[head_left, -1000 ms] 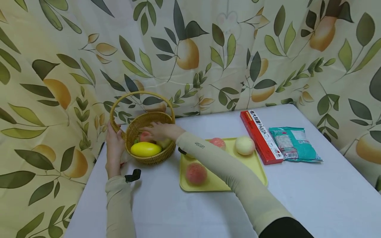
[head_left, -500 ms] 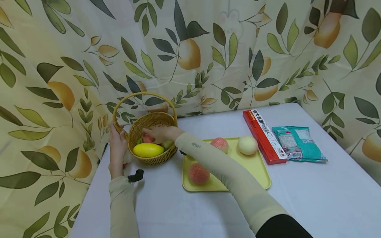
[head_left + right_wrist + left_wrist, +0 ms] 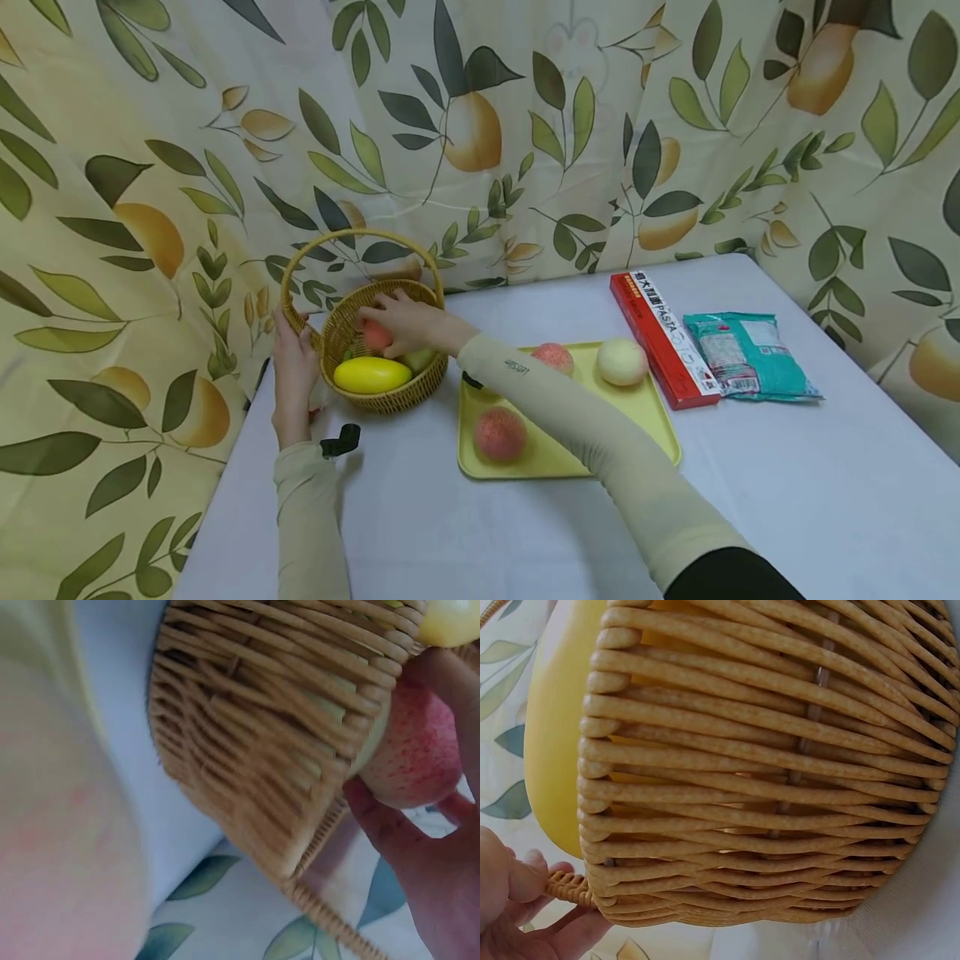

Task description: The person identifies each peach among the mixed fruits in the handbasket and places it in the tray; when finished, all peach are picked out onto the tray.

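In the head view, my left hand [image 3: 295,367] grips the wicker basket [image 3: 390,402] by the lower left end of its handle; the left wrist view shows thumb and fingers round that handle. My right hand [image 3: 408,323] reaches over the basket's right side. It holds a pinkish-red peach [image 3: 420,754] raised near the rim, thumb and fingers spread round it in the right wrist view. A smooth yellow oval fruit [image 3: 371,375] lies at the front of the basket. Beside it a green fruit [image 3: 418,360] is partly hidden under the right hand.
Right of the basket lies a yellow tray [image 3: 555,468] with a red peach [image 3: 500,435], a pink peach [image 3: 553,358] and a pale peach [image 3: 622,362]. The right forearm crosses over it. A red pasta box [image 3: 660,342] and a teal packet [image 3: 750,357] lie beyond.
My right hand first reached in with spread fingers, went down onto the peach, and now lifts it slightly inside the basket. The left hand stays on the handle.
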Motion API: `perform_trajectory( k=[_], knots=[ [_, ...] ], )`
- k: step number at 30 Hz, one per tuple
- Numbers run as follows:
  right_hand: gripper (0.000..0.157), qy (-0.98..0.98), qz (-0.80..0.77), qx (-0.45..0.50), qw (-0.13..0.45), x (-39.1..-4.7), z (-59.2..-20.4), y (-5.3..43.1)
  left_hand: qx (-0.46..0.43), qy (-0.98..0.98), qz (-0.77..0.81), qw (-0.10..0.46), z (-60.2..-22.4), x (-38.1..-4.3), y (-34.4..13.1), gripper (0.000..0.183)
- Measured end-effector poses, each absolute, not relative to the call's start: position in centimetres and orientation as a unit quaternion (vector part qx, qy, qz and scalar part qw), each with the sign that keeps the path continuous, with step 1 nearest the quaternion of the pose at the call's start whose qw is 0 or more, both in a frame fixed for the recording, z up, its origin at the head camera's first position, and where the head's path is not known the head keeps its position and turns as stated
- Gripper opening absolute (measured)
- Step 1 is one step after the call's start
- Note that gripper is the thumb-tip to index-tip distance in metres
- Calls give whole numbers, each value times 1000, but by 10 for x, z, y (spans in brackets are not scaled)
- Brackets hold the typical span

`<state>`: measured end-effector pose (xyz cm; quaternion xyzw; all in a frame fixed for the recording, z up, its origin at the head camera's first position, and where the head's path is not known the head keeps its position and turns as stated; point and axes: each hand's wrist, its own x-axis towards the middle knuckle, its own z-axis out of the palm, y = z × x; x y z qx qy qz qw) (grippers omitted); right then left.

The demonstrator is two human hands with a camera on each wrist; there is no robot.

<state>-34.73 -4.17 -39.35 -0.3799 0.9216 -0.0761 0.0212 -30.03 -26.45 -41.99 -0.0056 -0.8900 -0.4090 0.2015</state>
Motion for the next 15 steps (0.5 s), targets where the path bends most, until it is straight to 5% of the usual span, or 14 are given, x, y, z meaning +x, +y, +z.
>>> perform_trajectory(
  k=[15],
  knots=[
    [64, 918, -144, -365, -51, -302, -367, 15, 10, -892, -411, 189, -417, -300, -261, 59]
  ],
)
